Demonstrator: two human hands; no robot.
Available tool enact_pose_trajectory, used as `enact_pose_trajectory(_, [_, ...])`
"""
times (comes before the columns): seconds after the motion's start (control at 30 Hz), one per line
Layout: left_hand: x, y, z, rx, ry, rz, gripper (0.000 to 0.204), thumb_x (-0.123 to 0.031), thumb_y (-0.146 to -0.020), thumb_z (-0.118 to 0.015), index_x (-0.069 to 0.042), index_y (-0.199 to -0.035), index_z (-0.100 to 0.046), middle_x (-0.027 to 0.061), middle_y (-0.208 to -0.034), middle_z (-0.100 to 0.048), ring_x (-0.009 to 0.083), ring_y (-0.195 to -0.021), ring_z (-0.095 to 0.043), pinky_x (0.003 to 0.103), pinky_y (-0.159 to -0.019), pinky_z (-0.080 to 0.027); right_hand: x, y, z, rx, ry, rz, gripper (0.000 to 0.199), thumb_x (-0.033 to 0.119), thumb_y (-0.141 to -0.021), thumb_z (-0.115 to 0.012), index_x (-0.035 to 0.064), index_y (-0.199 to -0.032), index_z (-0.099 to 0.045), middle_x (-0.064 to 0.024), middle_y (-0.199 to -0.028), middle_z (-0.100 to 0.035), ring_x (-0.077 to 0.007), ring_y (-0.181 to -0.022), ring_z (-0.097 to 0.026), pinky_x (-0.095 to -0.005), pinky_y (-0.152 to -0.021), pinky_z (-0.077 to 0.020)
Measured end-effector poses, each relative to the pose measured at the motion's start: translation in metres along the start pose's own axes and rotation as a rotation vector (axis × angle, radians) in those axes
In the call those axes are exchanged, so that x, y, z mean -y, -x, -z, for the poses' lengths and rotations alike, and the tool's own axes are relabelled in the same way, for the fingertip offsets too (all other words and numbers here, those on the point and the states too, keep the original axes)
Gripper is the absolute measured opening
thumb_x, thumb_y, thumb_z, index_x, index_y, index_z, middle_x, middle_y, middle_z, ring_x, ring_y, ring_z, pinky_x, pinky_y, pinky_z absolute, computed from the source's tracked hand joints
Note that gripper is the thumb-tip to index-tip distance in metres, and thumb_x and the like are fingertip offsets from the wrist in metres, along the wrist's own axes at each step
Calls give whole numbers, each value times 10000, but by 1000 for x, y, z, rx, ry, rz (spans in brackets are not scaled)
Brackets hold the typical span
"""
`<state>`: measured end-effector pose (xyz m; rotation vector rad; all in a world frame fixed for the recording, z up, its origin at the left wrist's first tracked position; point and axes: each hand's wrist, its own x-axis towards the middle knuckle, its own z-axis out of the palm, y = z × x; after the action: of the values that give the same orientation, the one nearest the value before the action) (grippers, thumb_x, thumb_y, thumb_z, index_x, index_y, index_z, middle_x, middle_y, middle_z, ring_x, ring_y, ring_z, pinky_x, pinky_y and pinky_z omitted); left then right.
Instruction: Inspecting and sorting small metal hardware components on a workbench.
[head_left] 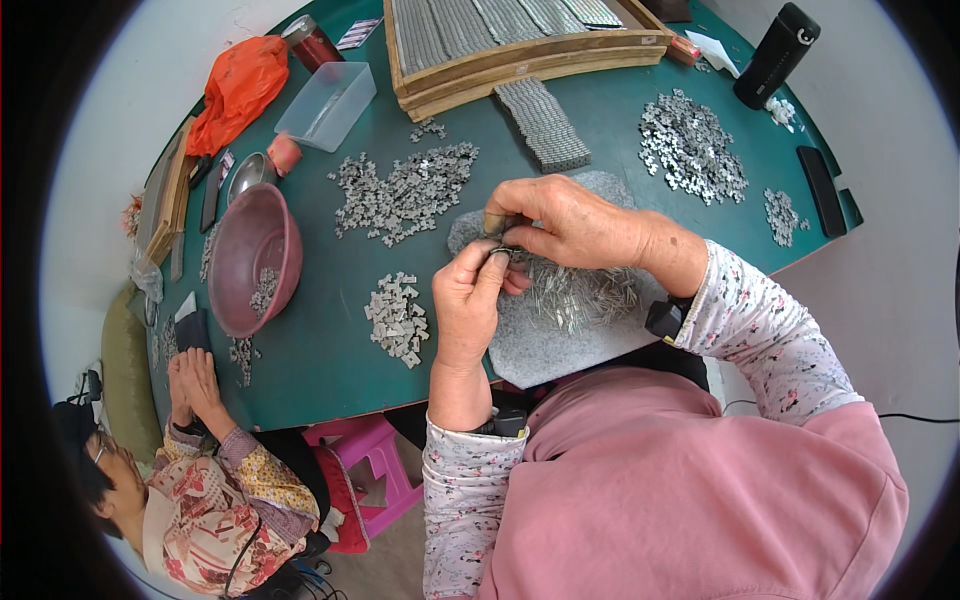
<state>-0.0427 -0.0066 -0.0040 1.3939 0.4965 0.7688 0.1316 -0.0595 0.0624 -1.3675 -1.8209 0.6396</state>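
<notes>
My left hand (467, 300) is closed in a pinch, thumb on top of a small dark metal piece (503, 250). Its exact kind is too small to make out. Fingers of my right hand (575, 225) are bent together against the same spot, their tips partly hidden. Below both hands lies a grey felt mat (530, 355) with a heap of thin silvery pins (580, 297) on it. Small flat metal pieces (398, 318) form a pile left of my left hand. Beyond my hands rests a block of rowed metal pieces (543, 125).
Larger piles of metal pieces (405, 190) lie far left and right (690, 145). A wooden tray (530, 70) stands at the back, a black bottle (778, 55) far right. Left are a pink bowl (285, 270), a clear box (345, 105) and a co-worker's hands (195, 385).
</notes>
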Motion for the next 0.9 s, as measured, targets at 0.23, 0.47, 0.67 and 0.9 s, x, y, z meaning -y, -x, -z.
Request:
enact_pose_trajectory(0.23, [3,0,-2,-13,-16,-1,112,-12,-952,-531,35,-932,-631,59,-752,-659,101,-641,-635,228,-583,-517,0,0,-2,9,18,-35,196,-3,-790,-642,-28,-975,-584,-193,-886,-657,-368,-834,-657,-414,-723,-523])
enact_pose_trajectory(0.47, [9,-2,-9,-87,-317,-204,93,46,-904,-542,29,-929,-630,68,-757,-641,111,-575,-598,249,-539,-488,3,-4,-5,46,360,358,265,13,-639,-710,-5,-852,-554,-160,-807,-619,-366,-837,-621,-430,-727,-514])
enact_pose_trajectory(0.67, [11,-1,-10,-95,-434,-296,93,59,-858,-563,6,-896,-629,103,-710,-616,184,-558,-596,317,-528,-470,3,-2,-7,37,422,382,260,-13,-621,-662,10,-833,-514,-131,-804,-556,-343,-773,-578,-412,-682,-498])
enact_pose_trajectory(0.9, [9,0,-13,-84,-335,-264,103,-7,-938,-560,19,-895,-650,17,-691,-612,75,-578,-550,225,-504,-410,4,-2,-3,70,441,277,231,-24,-668,-662,1,-856,-532,-143,-796,-564,-356,-740,-590,-403,-654,-501])
